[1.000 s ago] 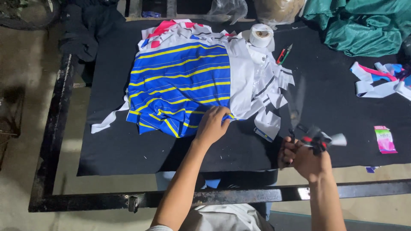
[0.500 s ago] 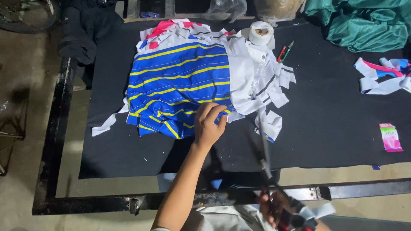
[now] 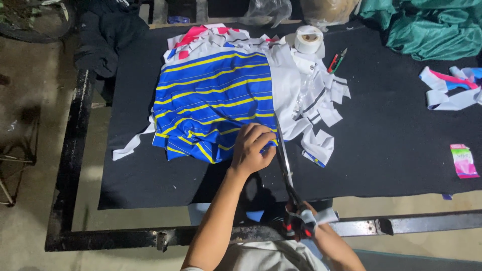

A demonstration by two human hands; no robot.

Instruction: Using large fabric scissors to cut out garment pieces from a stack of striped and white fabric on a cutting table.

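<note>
Nearest, the right hand point(image 3: 301, 223) is closed around the handles of long scissors point(image 3: 286, 168), whose blades run up along the fabric's edge. The left hand point(image 3: 252, 149) pinches the near corner of the blue, yellow-striped fabric point(image 3: 216, 98) on the black bench point(image 3: 391, 130). White fabric scraps point(image 3: 314, 108) lie just beside it; farther off sits a tape roll point(image 3: 308, 39).

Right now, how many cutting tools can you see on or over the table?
2. Big scissors are held in the right hand, blades at the blue striped fabric. Small snips lie near the tape roll. Fabric piles may hide others.
</note>
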